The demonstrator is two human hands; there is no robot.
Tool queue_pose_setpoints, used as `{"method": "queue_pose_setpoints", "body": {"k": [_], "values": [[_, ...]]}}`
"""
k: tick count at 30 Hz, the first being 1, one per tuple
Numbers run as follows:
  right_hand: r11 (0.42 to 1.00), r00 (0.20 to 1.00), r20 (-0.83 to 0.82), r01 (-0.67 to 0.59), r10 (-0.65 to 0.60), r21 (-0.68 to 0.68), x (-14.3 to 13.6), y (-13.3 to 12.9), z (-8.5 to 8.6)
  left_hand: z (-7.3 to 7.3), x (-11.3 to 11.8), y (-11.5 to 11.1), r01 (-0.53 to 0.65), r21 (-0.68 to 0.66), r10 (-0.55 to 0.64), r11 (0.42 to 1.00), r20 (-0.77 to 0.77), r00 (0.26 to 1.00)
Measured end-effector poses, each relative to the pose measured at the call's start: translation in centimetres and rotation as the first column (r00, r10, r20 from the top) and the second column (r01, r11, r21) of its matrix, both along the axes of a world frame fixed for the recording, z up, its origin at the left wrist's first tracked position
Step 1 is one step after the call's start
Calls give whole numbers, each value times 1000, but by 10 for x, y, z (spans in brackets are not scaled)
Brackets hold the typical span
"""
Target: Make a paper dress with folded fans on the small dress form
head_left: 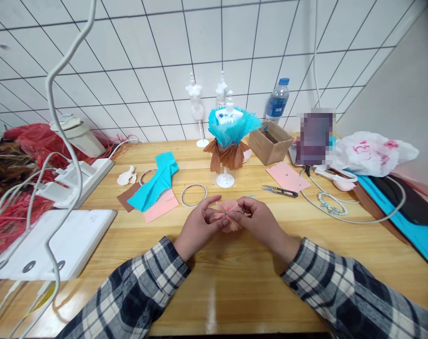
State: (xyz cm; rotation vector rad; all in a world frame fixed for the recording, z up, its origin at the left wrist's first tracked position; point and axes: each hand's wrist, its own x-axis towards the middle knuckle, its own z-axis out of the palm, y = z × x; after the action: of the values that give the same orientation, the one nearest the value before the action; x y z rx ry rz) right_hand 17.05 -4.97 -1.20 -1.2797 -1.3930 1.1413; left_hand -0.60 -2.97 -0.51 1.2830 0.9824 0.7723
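Note:
Between my two hands is a pink pleated paper rosette (231, 225), fanned out round with a jagged edge and a small bluish spot at its centre. My left hand (204, 220) pinches it from the left, thumb near the middle. My right hand (259, 217) grips the right side, its thumb also close to the centre. Just beyond stands a small white mannequin (225, 181) dressed in turquoise pleated paper (231, 129) above brown pleated paper (228, 157). A pale ring (182, 197) lies beyond my left hand, and black thread snips (280, 190) lie beyond my right.
Turquoise paper (154, 184) and pink paper (162, 207) lie on the left. Two bare mannequins stand by the tiled wall. A cardboard box (275, 149), a water bottle (278, 101) and a pink sheet (286, 177) are at right. A white cable (51, 89) hangs over a white power box (83, 245).

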Motion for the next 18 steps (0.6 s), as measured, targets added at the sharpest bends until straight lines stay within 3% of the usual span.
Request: {"method": "queue_pose_setpoints", "body": {"k": [5, 8, 12, 15, 18], "values": [[999, 1000, 5, -31, 31, -43, -4, -5, 3, -1, 1, -3, -20, 121, 39, 992, -153, 987], [999, 987, 159, -10, 17, -48, -4, -4, 2, 0, 1, -7, 15, 215, 35, 976, -224, 974], [998, 955, 297, 20, 0, -64, -3, -1, 1, 1, 2, -11, 111, 399, 54, 910, -378, 924], [996, 982, 188, 24, -8, -82, -3, -1, 2, 0, 2, -10, 63, 409, 93, 911, -352, 931], [981, 997, -76, -45, 31, -191, -5, -2, 2, -3, 2, -8, -71, 318, 158, 945, -257, 953]]}}
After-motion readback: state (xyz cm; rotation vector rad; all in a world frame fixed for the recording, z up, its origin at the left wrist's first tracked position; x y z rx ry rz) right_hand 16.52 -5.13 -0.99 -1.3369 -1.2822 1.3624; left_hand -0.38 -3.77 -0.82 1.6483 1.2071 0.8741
